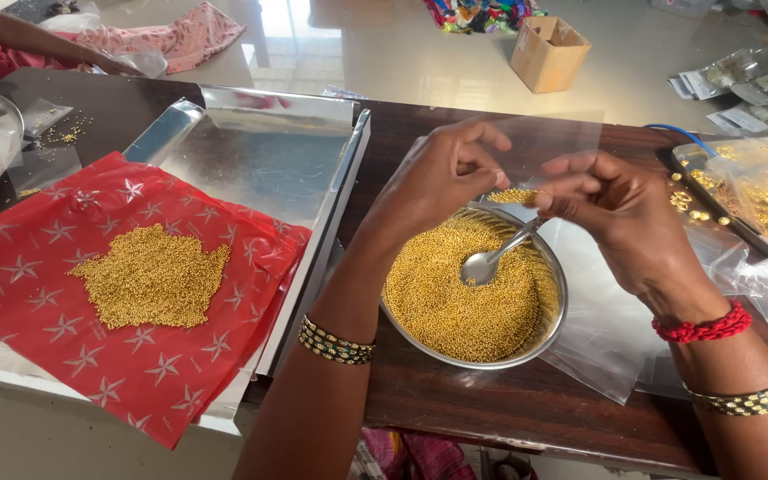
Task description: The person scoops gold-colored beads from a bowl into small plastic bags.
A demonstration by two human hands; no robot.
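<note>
Two forearms with bangles nearest, reaching over steel bowl point(544, 342) heaped with small gold beads point(455, 293). Left hand point(442, 173) curled nearly closed, fingertips pinching edge of clear plastic bag point(562, 142) held above bowl. Right hand point(611, 218) loosely fisted, fingers pinching spoon point(491, 260) handle and bag's other edge; spoon bowl resting down in beads. Few beads visible inside bag between hands. Left of bowl: metal tray point(260, 151) with red star-print sheet point(135, 356) carrying flat bead pile point(153, 276). Another person's hand point(108, 62) top left, well apart.
</note>
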